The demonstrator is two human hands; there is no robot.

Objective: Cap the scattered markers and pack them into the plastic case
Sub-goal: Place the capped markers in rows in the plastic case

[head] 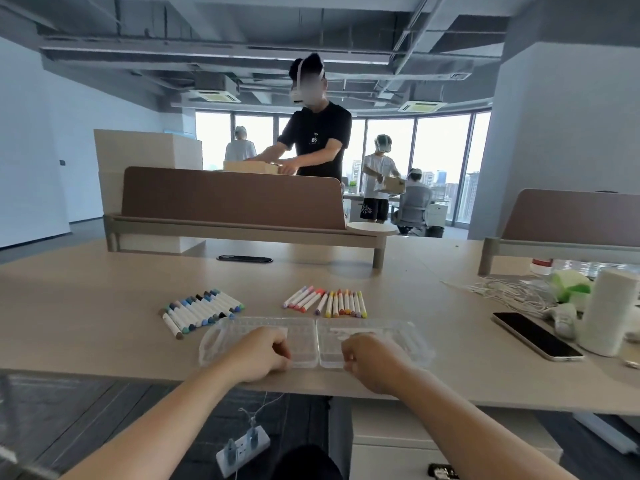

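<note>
Left hand [263, 355] and right hand [375, 363] rest on the open clear case [398, 330] at the near table edge. Fingers are curled; can't tell if they grip it. Blue markers [202, 311] lie diagonally, far-left of the left hand. Warm markers [329, 303] run mostly near-to-far, closer to the right hand.

Bright daylight from rear windows [391, 150], wide-angle edge warping, slight softness

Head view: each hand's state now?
Left hand: fingers curled on the clear plastic case; grip cannot be told.
Right hand: the same.
</note>
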